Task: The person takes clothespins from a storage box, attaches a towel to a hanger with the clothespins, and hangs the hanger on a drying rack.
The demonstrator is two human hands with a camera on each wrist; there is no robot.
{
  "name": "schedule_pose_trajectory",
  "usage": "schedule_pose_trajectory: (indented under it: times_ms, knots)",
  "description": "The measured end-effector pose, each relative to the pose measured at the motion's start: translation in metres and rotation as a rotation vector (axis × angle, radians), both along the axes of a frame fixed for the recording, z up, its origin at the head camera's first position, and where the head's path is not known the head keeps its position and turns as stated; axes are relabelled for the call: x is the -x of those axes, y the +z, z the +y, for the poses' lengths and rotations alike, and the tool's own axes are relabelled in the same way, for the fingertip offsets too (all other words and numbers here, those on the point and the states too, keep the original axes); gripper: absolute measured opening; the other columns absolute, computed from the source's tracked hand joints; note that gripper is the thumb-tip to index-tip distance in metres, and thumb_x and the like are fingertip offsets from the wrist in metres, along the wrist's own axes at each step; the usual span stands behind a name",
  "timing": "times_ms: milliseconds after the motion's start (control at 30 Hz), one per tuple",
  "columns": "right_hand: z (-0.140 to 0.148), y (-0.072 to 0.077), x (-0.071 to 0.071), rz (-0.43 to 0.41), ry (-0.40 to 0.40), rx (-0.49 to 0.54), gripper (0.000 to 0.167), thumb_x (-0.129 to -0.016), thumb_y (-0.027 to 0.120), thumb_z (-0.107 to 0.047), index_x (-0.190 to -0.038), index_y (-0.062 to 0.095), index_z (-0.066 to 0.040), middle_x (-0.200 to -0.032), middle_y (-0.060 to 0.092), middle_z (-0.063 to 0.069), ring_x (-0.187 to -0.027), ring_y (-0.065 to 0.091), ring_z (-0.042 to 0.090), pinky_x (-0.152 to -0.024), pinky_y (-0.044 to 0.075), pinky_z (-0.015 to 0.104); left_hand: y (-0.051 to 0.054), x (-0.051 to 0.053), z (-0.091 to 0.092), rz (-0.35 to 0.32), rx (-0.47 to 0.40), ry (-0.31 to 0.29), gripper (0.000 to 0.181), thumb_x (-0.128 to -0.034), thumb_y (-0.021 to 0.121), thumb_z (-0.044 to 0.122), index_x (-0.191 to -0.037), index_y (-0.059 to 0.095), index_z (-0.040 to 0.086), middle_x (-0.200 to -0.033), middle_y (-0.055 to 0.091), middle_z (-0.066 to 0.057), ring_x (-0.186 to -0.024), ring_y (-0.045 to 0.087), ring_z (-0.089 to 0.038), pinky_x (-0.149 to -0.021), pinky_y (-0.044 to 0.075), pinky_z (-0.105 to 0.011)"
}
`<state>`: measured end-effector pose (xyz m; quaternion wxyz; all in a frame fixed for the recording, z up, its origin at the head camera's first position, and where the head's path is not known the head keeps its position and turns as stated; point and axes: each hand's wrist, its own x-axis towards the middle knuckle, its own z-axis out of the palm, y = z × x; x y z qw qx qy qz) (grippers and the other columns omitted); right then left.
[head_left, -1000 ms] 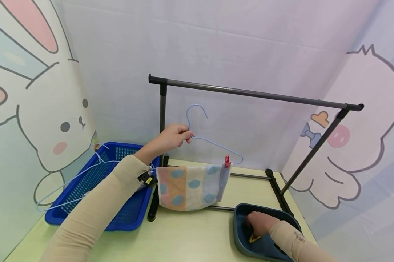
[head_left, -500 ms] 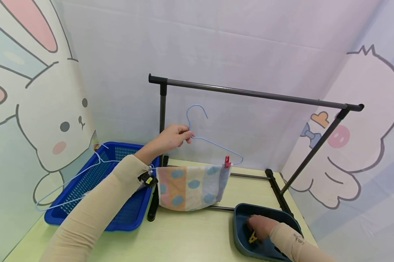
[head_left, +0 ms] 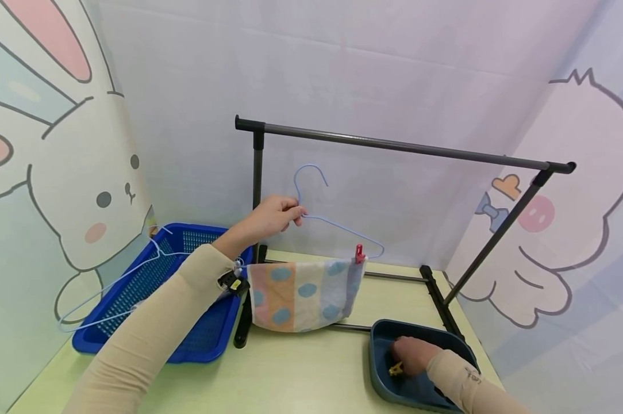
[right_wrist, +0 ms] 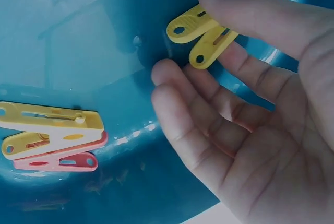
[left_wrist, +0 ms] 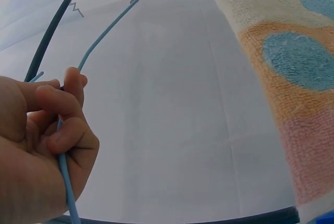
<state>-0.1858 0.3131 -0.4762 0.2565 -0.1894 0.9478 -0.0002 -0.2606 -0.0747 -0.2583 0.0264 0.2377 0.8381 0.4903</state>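
Note:
In the head view my left hand (head_left: 274, 218) pinches a light blue wire hanger (head_left: 342, 228) at its neck, below the hook. A striped towel with blue dots (head_left: 307, 296) hangs from the hanger's lower bar. One red clothespin (head_left: 360, 253) grips the towel at its right corner; the left corner is partly behind my wrist. My right hand (head_left: 416, 355) is down inside a dark blue bin (head_left: 376, 376). There, in the right wrist view, thumb and fingers pinch a yellow clothespin (right_wrist: 193, 25). Another yellow clothespin (right_wrist: 68, 122) and a pink clothespin (right_wrist: 78, 162) lie on the bin's bottom.
A black garment rack (head_left: 394, 144) stands behind the hanger, its top bar above the hook. At the left, a blue mesh basket (head_left: 208, 342) has another wire hanger (head_left: 120, 282) lying across it, partly under my left sleeve. Printed cloth walls (head_left: 197, 86) enclose the table.
In the bin, the yellow clothespin has turned and shifted slightly in my right hand's fingers. My left hand, the hanger and the towel have stayed in place.

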Motion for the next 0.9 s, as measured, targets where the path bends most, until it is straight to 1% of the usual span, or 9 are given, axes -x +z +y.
schedule_pose_trajectory:
  times_ms: [33,200,300,400,600,700,900]
  knots:
    - [0.000,0.001,0.000,0.001,0.002,0.007,0.025,-0.074,0.072,0.005,-0.073,0.058,-0.016,-0.067,0.049,-0.006,-0.056,0.046,0.011,-0.055,0.044,0.028,0.000,0.000,0.000,-0.002,-0.001,0.000,0.030,-0.1018,0.045,0.022,-0.084,0.063,0.007,-0.097,0.065,-0.004,-0.046,0.031,-0.017,-0.047,0.026,-0.026]
    - [0.001,0.002,0.002,0.000,-0.016,0.039,0.021,-0.076,0.069,0.002,-0.074,0.059,-0.016,-0.065,0.050,-0.006,-0.054,0.046,0.011,-0.053,0.042,0.028,-0.001,0.002,0.001,-0.008,0.008,-0.001,0.029,-0.1018,0.045,0.022,-0.085,0.063,0.008,-0.080,0.060,-0.008,-0.047,0.032,-0.016,-0.048,0.027,-0.027]
    - [0.002,0.003,0.002,-0.002,-0.025,0.059,0.018,-0.077,0.067,0.001,-0.077,0.060,-0.016,-0.066,0.050,-0.006,-0.055,0.046,0.011,-0.053,0.041,0.028,-0.001,0.002,0.001,-0.009,0.010,0.002,0.029,-0.1019,0.045,0.023,-0.086,0.064,0.008,-0.076,0.059,-0.007,-0.047,0.032,-0.017,-0.048,0.027,-0.027]
    - [0.002,0.004,0.002,-0.011,-0.035,0.077,0.016,-0.078,0.065,0.001,-0.079,0.061,-0.015,-0.066,0.051,-0.005,-0.056,0.047,0.011,-0.054,0.041,0.029,-0.001,0.001,0.001,-0.006,0.013,0.005,0.029,-0.1019,0.045,0.024,-0.086,0.064,0.008,-0.074,0.058,-0.007,-0.048,0.032,-0.017,-0.048,0.027,-0.027]
    - [-0.001,0.008,0.002,-0.020,-0.059,0.102,0.015,-0.079,0.064,0.001,-0.076,0.061,-0.014,-0.067,0.052,-0.005,-0.056,0.049,0.011,-0.054,0.044,0.029,0.000,0.001,0.001,0.005,0.025,0.013,0.028,-0.1019,0.045,0.023,-0.088,0.064,0.008,-0.070,0.055,-0.007,-0.048,0.032,-0.016,-0.048,0.026,-0.027]
    - [-0.002,0.010,0.001,-0.008,-0.047,0.125,0.016,-0.078,0.064,0.003,-0.076,0.063,-0.012,-0.067,0.053,-0.005,-0.056,0.049,0.011,-0.054,0.045,0.028,0.001,0.001,0.002,0.004,0.024,0.015,0.027,-0.1018,0.045,0.023,-0.089,0.065,0.008,-0.070,0.055,-0.006,-0.048,0.032,-0.016,-0.047,0.026,-0.027]
    - [0.000,0.013,0.001,0.012,-0.020,0.159,0.021,-0.073,0.064,0.010,-0.077,0.065,-0.010,-0.065,0.052,-0.005,-0.054,0.048,0.009,-0.051,0.043,0.026,0.000,0.002,0.002,-0.002,0.018,0.011,0.027,-0.1017,0.045,0.023,-0.090,0.065,0.009,-0.069,0.055,-0.007,-0.047,0.031,-0.016,-0.047,0.026,-0.027]
